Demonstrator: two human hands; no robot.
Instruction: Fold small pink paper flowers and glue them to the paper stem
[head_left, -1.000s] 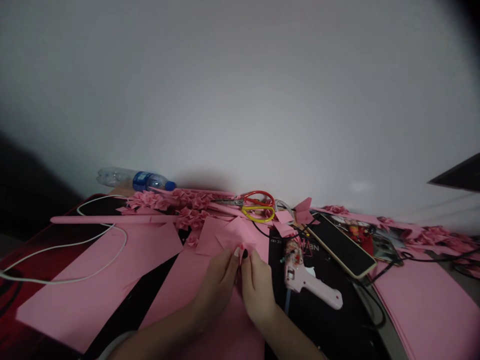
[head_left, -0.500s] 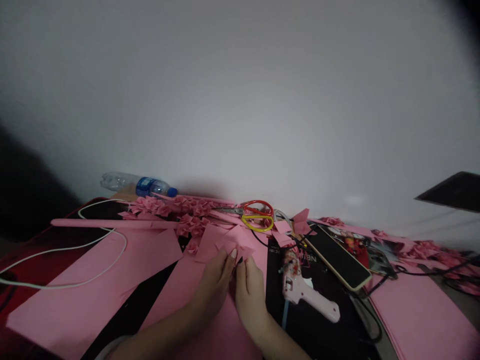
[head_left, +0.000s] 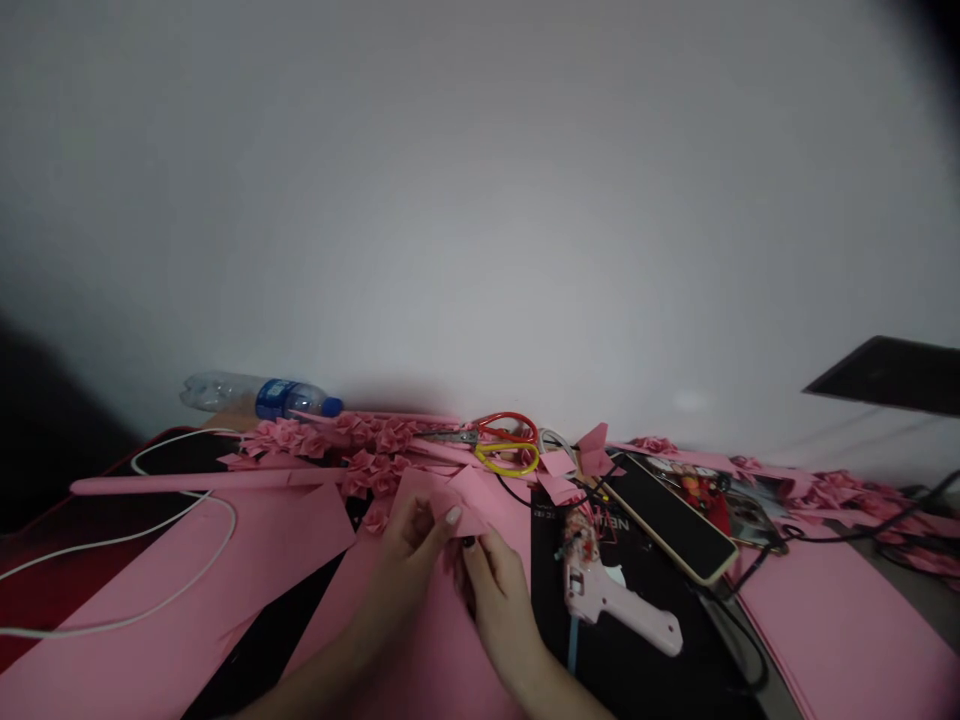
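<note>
My left hand and my right hand meet low in the middle of the view, both pinching a small folded pink paper piece. The left fingers curl over its left side and the right fingers grip it from below. The piece is held just above a large pink sheet lying on the table. A cluster of finished pink paper flowers lies just beyond the hands.
A pink glue gun and a phone lie to the right on a black surface. Red and yellow scissors sit by the wall. A water bottle, a white cable and more pink sheets surround the hands.
The left hand has lifted and turned, its fingers now curled over the paper piece. The view has shifted slightly, so the objects sit lower and to the left.
</note>
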